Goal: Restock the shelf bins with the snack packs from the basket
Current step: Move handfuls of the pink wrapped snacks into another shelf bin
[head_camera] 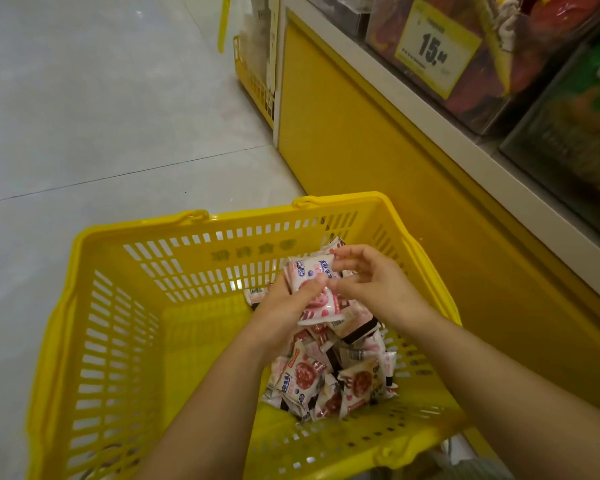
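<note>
With left hand [284, 315] gripping a small stack of white-and-pink plastic snack packs [315, 284], thumb on top, and right hand [373, 284] pinching the top pack's edge, square the stack above the loose pile [329, 382] by the right wall of the yellow slotted plastic basket [187, 224]. Grip firmly, wrappers probably slippery, before lifting to the clear shelf bins [523, 77].

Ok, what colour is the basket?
The basket is yellow all over; the head view shows it best.
</note>
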Motion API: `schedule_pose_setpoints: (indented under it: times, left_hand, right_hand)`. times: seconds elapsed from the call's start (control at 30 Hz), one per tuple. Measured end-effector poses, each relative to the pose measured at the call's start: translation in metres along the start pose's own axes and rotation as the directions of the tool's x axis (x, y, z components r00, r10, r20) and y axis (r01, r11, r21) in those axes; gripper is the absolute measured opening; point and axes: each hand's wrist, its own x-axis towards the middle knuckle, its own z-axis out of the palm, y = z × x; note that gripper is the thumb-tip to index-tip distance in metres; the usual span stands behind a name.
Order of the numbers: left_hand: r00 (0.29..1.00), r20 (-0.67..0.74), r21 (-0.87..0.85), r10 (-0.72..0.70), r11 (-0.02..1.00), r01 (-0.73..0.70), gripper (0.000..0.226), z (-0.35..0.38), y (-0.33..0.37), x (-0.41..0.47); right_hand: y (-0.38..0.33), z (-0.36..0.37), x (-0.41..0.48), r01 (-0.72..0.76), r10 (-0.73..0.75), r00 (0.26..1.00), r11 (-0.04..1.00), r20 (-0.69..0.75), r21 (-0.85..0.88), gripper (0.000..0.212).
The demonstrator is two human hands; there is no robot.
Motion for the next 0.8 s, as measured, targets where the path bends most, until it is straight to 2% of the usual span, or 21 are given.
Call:
schedule_pose_setpoints:
  times: [0.03,0.1,0.2,0.27,0.4,0.43,0.53,0.57,0.67,0.8]
  left_hand:
    - [0.999,-0.031,0.013,0.007,1.0,-0.007,0.053,-0.002,-0.002,0.001]
    - [0.992,-0.128,0.047,0.008,0.999,-0.002,0.039,-0.01,-0.008,0.004]
    - [0.984,-0.178,0.04,-0.027,0.999,0.035,0.042,-0.023,-0.016,0.005]
    - [0.979,-0.196,0.027,-0.049,0.998,0.055,0.042,-0.027,-0.021,0.004]
    - [0.972,-0.223,0.018,-0.072,0.997,0.078,0.043,-0.026,-0.022,0.006]
    - [0.974,-0.218,0.027,-0.067,0.997,0.075,0.044,-0.023,-0.02,0.006]
    - [0.981,-0.192,0.064,-0.021,0.997,0.034,0.058,-0.015,-0.009,0.002]
    - [0.984,-0.176,0.073,-0.001,0.997,0.014,0.064,-0.01,-0.003,-0.002]
    - [0.991,-0.12,0.088,0.063,0.995,-0.053,0.074,0.004,0.017,-0.014]
    - [0.989,-0.025,0.105,0.146,0.984,-0.142,0.065,0.029,0.052,-0.036]
  right_hand:
    - [0.006,-0.003,0.001,-0.007,0.008,1.0,0.998,0.017,-0.059,0.033]
    - [0.026,-0.009,-0.003,-0.031,0.085,0.986,0.943,0.146,-0.333,0.028]
    - [0.066,-0.006,-0.013,0.041,0.316,0.877,0.703,0.363,-0.71,0.034]
    - [0.082,-0.001,-0.018,0.104,0.388,0.841,0.568,0.377,-0.816,0.038]
    - [0.085,0.002,-0.017,0.155,0.418,0.83,0.463,0.369,-0.873,0.026]
    - [0.081,-0.001,-0.016,0.141,0.427,0.825,0.479,0.371,-0.866,0.02]
    - [0.049,-0.017,-0.015,-0.073,0.413,0.832,0.744,0.371,-0.664,0.015]
    - [0.032,-0.024,-0.016,-0.115,0.387,0.849,0.8,0.359,-0.589,0.017]
    - [-0.02,-0.047,-0.025,-0.107,0.311,0.9,0.836,0.305,-0.538,0.029]
    - [-0.077,-0.076,-0.063,-0.052,0.175,0.965,0.856,0.193,-0.515,0.047]
